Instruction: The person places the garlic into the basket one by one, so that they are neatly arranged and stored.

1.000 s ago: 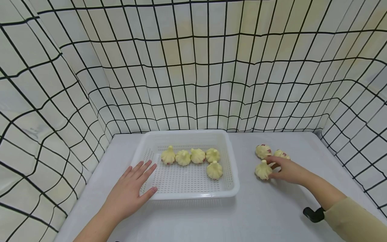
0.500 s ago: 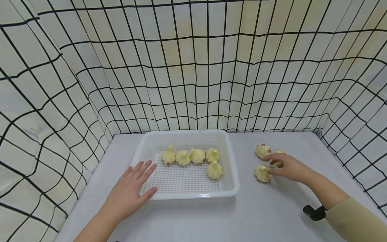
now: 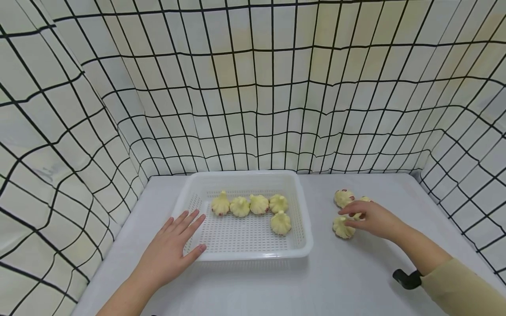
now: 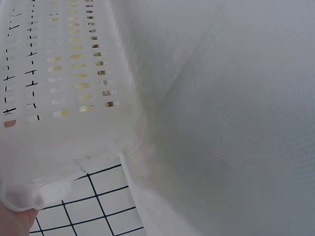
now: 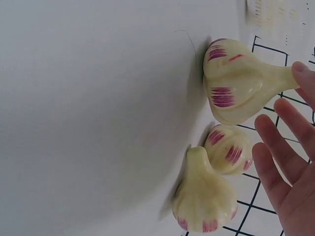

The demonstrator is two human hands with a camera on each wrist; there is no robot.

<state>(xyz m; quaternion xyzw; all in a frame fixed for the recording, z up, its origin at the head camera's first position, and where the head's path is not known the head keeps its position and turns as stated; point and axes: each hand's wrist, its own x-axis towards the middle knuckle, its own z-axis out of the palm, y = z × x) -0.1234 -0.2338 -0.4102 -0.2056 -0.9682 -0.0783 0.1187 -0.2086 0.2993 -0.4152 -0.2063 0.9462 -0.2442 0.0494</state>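
The head camera looks forward and down across the table; low and close, tipped sideways, the left-wrist view shares its basket, the right-wrist view its garlic at right.

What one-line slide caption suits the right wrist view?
Right hand with a fingertip at one garlic bulb's stem, two more bulbs nearby on the white surface.
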